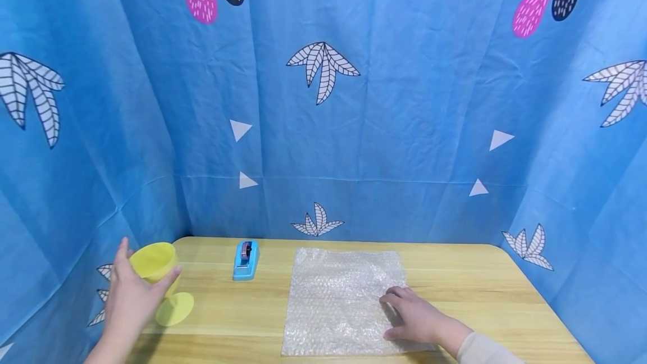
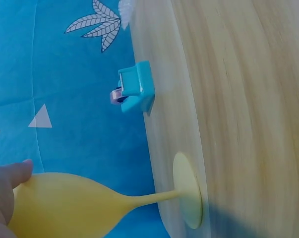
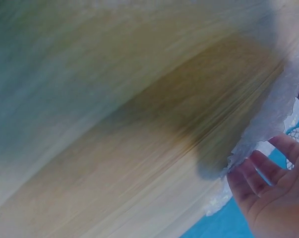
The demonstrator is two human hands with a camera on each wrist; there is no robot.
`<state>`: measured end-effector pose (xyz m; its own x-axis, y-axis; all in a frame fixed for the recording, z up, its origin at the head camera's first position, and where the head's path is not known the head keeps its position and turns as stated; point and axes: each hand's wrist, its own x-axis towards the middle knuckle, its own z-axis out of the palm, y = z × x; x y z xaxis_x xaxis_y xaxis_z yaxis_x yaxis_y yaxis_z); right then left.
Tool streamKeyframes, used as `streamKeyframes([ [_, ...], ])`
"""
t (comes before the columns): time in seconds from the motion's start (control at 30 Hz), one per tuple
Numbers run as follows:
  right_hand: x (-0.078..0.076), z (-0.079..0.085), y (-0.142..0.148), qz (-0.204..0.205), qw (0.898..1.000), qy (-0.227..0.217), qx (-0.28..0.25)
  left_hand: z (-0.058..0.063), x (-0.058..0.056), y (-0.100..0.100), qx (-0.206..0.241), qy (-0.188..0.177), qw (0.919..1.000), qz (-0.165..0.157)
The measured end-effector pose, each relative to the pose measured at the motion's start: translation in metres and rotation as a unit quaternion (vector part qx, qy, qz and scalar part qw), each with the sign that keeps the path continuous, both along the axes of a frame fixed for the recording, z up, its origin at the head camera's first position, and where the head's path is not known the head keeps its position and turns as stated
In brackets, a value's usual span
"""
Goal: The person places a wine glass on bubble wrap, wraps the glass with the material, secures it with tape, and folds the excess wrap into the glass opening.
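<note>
Blue leaf-printed fabric (image 1: 323, 145) bordered our pale wooden table (image 1: 242, 319); at left, our left hand (image 1: 132, 294) gripped a yellow stemmed plastic goblet (image 1: 155, 262); our right hand (image 1: 411, 316), fingers parted, touched a clear square bubble-wrap sheet (image 1: 338, 302).

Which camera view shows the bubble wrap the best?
The head view: nearly the whole bubble wrap is visible there, spread on the table. The left wrist view shows only a bit at the top edge; the right wrist view, only a strip toward the right side.
</note>
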<state>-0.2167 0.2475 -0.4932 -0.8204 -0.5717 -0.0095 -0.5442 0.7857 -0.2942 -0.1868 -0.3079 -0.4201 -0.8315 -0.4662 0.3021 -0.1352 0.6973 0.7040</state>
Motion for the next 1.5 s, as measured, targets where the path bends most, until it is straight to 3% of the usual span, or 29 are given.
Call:
streamKeyframes([
  [0.2,0.001,0.000,0.000,0.003,1.000,0.001,-0.002,-0.004,-0.002,0.000,0.083,-0.024,0.9962,-0.015],
  [0.43,0.000,-0.002,0.001,0.005,1.000,0.011,-0.005,-0.019,-0.006,0.000,0.178,0.006,0.9831,-0.041],
  [0.7,-0.003,-0.002,0.003,0.007,1.000,-0.012,-0.008,-0.030,-0.011,0.004,0.302,0.002,0.9524,-0.042],
  [0.87,-0.004,-0.001,0.003,0.009,1.000,-0.017,-0.011,-0.040,-0.013,0.004,0.355,0.000,0.9316,-0.080],
  [1.07,-0.003,-0.001,0.002,0.005,1.000,-0.014,-0.013,-0.052,-0.012,0.001,0.376,-0.008,0.9178,-0.127],
  [1.13,-0.003,0.000,0.002,0.005,1.000,-0.016,-0.014,-0.054,-0.013,0.000,0.378,-0.022,0.9164,-0.131],
  [1.2,-0.002,0.000,0.002,0.005,1.000,-0.018,-0.014,-0.057,-0.014,-0.001,0.368,-0.051,0.9199,-0.124],
  [1.33,-0.002,-0.002,0.002,0.006,1.000,-0.009,-0.012,-0.066,-0.015,-0.003,0.315,-0.107,0.9365,-0.109],
  [1.5,-0.003,-0.002,0.002,0.006,1.000,-0.006,-0.013,-0.074,-0.015,-0.004,0.245,-0.128,0.9559,-0.100],
])
